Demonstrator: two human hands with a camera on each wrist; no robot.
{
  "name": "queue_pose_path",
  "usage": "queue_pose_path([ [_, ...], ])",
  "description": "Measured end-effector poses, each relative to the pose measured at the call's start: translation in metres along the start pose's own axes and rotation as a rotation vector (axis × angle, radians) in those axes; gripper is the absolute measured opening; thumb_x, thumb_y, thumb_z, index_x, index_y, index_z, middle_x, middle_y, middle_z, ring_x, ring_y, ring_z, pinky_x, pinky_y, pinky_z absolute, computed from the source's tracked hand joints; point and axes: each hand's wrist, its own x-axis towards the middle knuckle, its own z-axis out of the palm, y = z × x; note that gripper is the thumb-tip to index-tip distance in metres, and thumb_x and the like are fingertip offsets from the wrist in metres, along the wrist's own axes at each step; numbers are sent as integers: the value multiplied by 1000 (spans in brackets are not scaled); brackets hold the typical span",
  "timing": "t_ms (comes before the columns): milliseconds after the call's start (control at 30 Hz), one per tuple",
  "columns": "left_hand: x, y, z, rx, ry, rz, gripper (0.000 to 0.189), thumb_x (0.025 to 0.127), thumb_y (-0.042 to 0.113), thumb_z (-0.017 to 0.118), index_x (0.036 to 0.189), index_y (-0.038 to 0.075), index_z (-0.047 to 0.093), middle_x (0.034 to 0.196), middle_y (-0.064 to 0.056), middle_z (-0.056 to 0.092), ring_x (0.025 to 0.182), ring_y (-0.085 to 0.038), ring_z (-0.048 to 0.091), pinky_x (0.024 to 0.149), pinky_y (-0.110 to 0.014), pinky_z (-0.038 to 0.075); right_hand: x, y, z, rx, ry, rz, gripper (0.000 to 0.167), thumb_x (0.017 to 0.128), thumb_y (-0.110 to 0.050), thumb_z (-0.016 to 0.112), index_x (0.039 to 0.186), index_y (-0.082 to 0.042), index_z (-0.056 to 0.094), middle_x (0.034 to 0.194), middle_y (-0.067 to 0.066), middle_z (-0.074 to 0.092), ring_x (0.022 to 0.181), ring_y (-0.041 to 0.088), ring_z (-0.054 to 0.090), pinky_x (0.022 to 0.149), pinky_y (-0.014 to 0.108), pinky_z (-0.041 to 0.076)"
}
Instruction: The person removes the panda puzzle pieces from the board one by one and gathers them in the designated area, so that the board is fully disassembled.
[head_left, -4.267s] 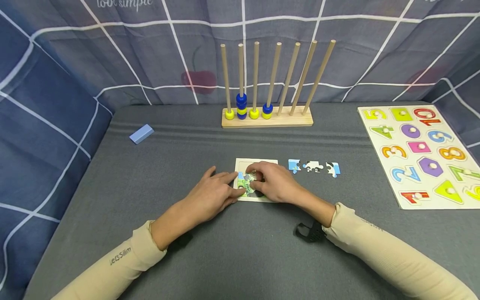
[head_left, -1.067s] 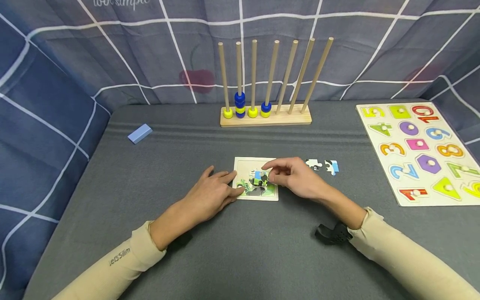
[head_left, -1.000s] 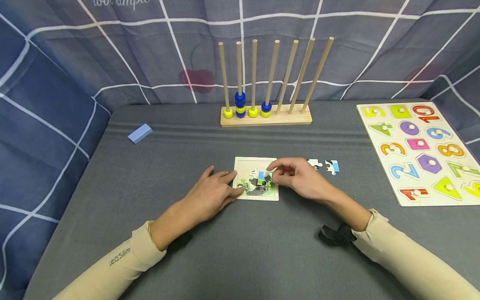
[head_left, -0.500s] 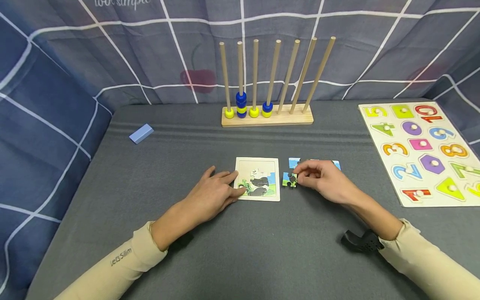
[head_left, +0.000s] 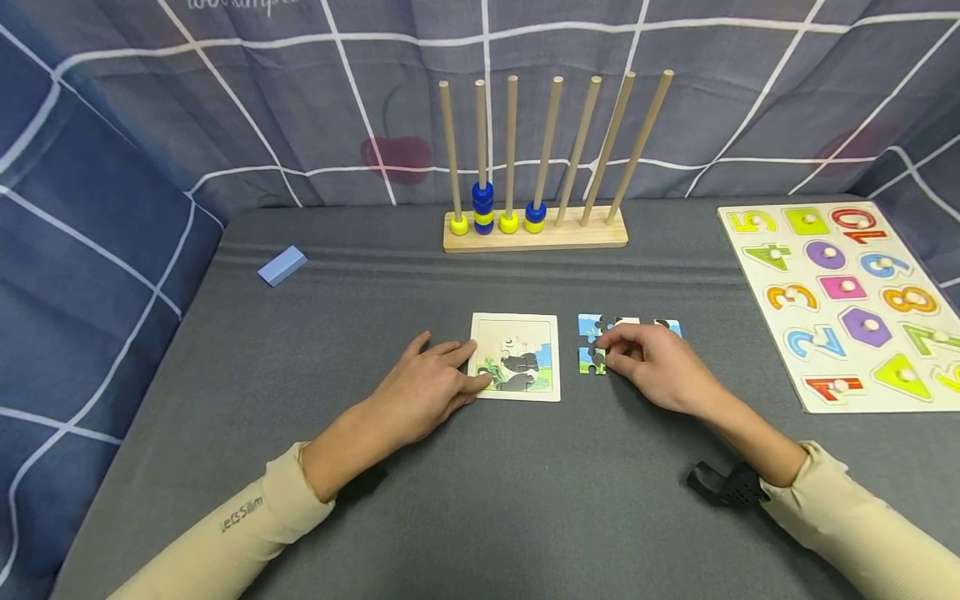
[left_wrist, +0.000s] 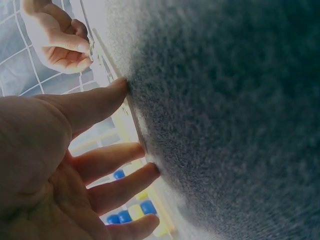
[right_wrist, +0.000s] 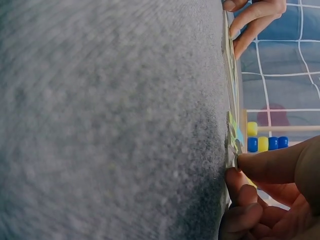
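Note:
My left hand (head_left: 423, 392) lies with fingers extended, its fingertips on the left edge of a small square jigsaw tray (head_left: 516, 323). Inside the tray are some joined pieces with a green, blue and black picture; bare wood shows in its upper part. Right of the tray, my right hand (head_left: 660, 367) pinches a blue and green puzzle piece (head_left: 590, 361) with black on it, low at the tabletop. The right wrist view shows thumb and finger at this piece (right_wrist: 233, 130). Just above it lies a blue piece (head_left: 589, 323); other pieces behind the fingers are partly hidden.
A wooden peg stand (head_left: 536, 241) with blue and yellow beads stands at the back. On the right lies a number and shape board (head_left: 843, 325) with knobs. A blue block (head_left: 282, 266) sits at the back left. A patterned curtain (head_left: 300, 108) hangs behind the table.
My right hand has gone from over the tray to the table on its right, carrying the blue and green puzzle piece out. Lately it slid slightly further right. My left hand has stayed put.

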Motion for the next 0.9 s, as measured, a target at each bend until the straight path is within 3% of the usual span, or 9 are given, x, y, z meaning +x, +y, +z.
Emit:
queue_pose_path([
  [667,1,1,-1,-2,-5,-4,27,96,25,66,121,24,73,143,-15,52,128,-33,52,104,-67,31,-3,0,-2,13,22,5,14,91,-1,66,103,-5,73,76,-3,59,60,8,48,58,26,40],
  [900,1,1,-1,-2,-19,-9,27,96,25,65,122,25,73,143,-16,52,128,-34,51,105,-67,30,-2,1,-1,2,-4,7,18,85,-2,74,103,-4,73,79,-2,61,60,10,49,58,27,41],
])
